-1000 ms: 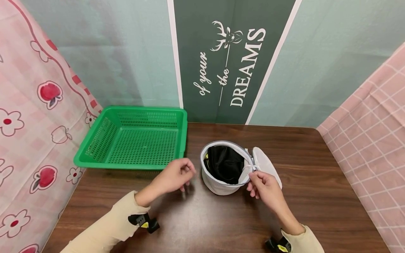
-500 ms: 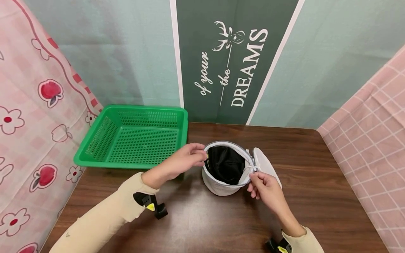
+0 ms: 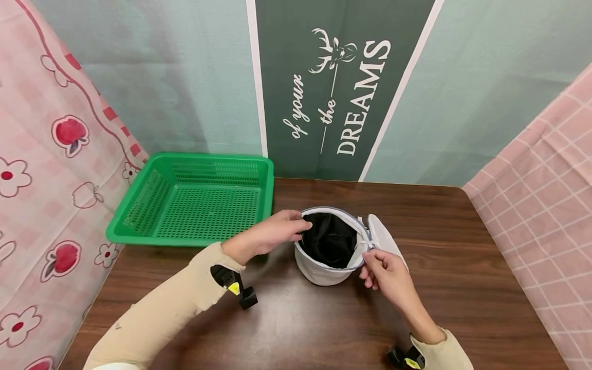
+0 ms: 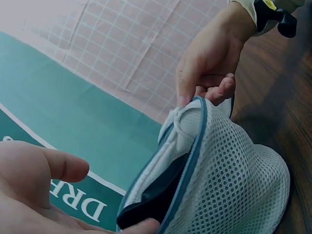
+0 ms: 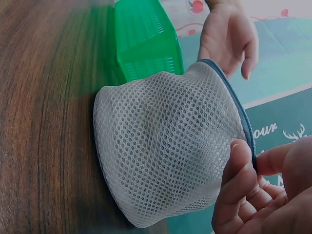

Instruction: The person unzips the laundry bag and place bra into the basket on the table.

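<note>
On the desk (image 3: 314, 329), the white bag (image 3: 321, 275) is being pinched on the right by the right hand (image 3: 390, 275), with black cloth (image 3: 330, 241) inside lying just right of the spread left hand (image 3: 273, 232).

"What's the right hand (image 5: 275, 202) doing?"

"Pinching the dark zippered rim (image 5: 240, 105) of a white mesh laundry bag (image 5: 161, 141) between thumb and fingers."

"And the left hand (image 5: 226, 39)?"

"By the rim's far end, thumb held apart. I can't tell whether it touches."

"Anything behind?"

"A green perforated basket (image 5: 146, 41) on the wood-grain counter (image 5: 48, 122), and green cloth (image 5: 282, 112) printed with antlers."
</note>
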Motion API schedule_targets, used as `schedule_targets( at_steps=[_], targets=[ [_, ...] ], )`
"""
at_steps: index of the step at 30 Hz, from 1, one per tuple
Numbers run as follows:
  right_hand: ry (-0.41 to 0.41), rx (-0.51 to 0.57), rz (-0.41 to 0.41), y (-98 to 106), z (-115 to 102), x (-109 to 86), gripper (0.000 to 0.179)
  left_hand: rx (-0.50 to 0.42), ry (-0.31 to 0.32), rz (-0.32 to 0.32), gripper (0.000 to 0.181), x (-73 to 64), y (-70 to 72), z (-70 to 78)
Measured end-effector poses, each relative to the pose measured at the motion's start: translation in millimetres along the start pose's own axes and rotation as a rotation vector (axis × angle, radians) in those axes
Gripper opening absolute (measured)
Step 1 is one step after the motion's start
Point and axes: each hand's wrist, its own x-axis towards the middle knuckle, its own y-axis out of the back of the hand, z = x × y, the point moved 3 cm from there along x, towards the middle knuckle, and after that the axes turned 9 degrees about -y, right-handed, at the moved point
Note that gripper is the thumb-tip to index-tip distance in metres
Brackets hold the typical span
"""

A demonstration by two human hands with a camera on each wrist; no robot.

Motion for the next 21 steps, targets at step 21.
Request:
schedule_targets(
  at_steps=[21],
  targets=[
    [-0.001,-0.015,0.0,-4,1,2.4,0.034,0.188,-0.047,0.136,0.056,16.6,-10.1,-1.9]
  ],
)
